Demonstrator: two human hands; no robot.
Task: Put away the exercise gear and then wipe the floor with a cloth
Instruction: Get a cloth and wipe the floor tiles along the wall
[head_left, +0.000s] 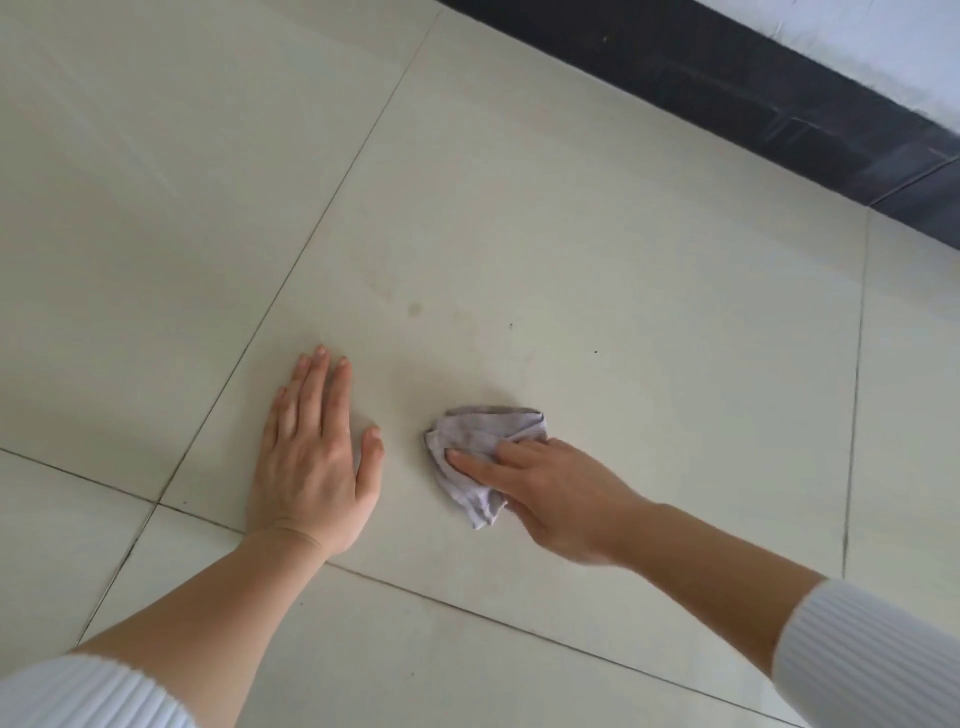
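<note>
Pale tiled floor (571, 234) below dark skirting (727, 88), seen close from above.
Left hand (311, 462) flat on the tile, fingers straight and close, thumb spread, holding nothing; right hand (561, 493) just beside it, pinning a crumpled grey cloth (483, 431) to the floor, index finger straight across it, other fingers bent into its folds.

A single view is given, taken from a camera worn on the head and aimed forward and steeply down at the tiled floor (545, 218). The frame is tilted. The left hand (311, 462) and the right hand (561, 493), with the cloth (470, 428) it holds, are seen close, below mid-frame. Well beyond the right hand, a dark skirting band (727, 88) is caught.
</note>
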